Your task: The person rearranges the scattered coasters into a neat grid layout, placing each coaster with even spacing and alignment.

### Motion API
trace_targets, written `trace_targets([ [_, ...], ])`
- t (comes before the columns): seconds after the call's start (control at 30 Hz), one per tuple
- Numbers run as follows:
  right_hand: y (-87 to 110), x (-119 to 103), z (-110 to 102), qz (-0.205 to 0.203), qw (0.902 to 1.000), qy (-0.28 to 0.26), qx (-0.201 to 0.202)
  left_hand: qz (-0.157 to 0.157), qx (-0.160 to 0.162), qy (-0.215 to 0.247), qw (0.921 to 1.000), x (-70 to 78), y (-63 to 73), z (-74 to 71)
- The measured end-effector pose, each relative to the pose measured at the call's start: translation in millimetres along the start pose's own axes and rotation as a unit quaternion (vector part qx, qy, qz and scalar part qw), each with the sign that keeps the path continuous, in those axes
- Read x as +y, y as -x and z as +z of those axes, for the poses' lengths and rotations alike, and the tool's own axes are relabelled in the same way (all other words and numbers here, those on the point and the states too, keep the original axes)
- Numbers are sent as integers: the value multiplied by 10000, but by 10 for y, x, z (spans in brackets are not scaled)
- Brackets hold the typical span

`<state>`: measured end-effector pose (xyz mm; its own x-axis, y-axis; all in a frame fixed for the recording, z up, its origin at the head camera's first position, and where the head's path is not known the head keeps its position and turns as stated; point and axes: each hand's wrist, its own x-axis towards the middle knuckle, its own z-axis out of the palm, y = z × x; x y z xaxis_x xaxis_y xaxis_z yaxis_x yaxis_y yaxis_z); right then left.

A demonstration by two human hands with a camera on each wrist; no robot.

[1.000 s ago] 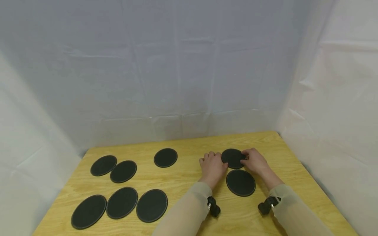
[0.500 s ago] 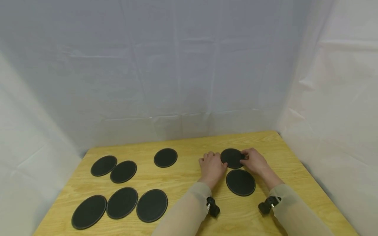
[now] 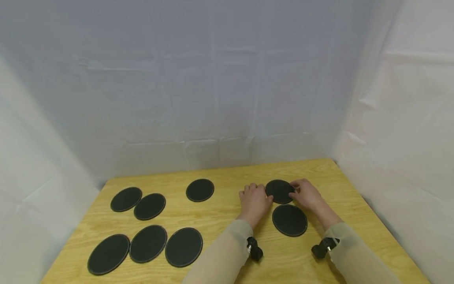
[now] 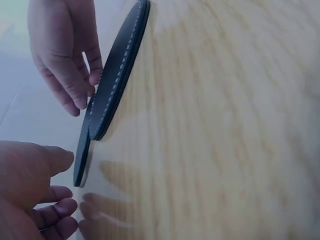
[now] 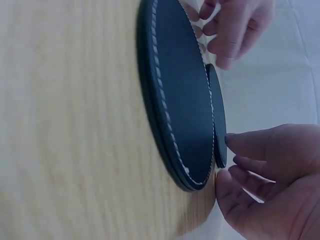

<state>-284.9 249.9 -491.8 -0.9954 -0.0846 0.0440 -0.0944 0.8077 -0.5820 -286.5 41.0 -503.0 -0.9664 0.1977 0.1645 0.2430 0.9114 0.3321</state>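
Note:
A round black stitched coaster (image 3: 279, 191) lies flat on the wooden table, far right, between both hands. My left hand (image 3: 254, 200) rests at its left side, fingers on the wood and thumb at the rim. On the opposite side, my right hand (image 3: 306, 195) touches the rim with thumb and fingertips. Just in front, edge to edge or nearly so, lies a second black coaster (image 3: 289, 220). White stitching runs round this nearer coaster (image 5: 187, 95) in the right wrist view. In the left wrist view the left thumb (image 4: 61, 159) is close against the far coaster's edge (image 4: 81, 155).
Left of the hands lies a single coaster (image 3: 200, 190). Farther left are two touching coasters (image 3: 125, 199), and a row of three coasters (image 3: 148, 243) lies nearer the front. White sheeting (image 3: 227, 90) hangs behind and beside the wooden table (image 3: 227, 221).
The hands and coasters keep almost the same places. Everything shifts only slightly in the head view.

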Motion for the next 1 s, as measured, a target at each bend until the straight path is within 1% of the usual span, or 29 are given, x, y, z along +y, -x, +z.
trace_targets([
  [0.1,13,-14,19,-148,9996,143,189,20,53,99,9999,-29,3,-52],
  [0.17,12,-26,35,-312,9982,367,367,37,79,120,9999,-48,10,-90],
  [0.3,17,-92,67,-498,9933,748,731,39,124,-26,9999,-100,20,-162],
  [0.43,27,-213,94,-662,9881,966,997,9,135,-164,9998,-202,14,-222],
  [0.57,-20,-305,146,-1000,9803,1227,1184,37,175,-220,9996,-324,-3,-287],
  [0.63,-60,-340,179,-1124,9768,1349,1223,31,205,-234,9995,-389,-12,-319],
  [0.7,-93,-379,212,-1170,9756,1414,1205,-3,225,-265,9994,-459,-17,-353],
  [0.87,-152,-518,291,-1166,9782,1378,1029,-60,296,-282,9991,-651,-3,-474],
  [1.0,-215,-651,391,-1216,9797,1336,873,-130,377,-313,9987,-833,23,-569],
])
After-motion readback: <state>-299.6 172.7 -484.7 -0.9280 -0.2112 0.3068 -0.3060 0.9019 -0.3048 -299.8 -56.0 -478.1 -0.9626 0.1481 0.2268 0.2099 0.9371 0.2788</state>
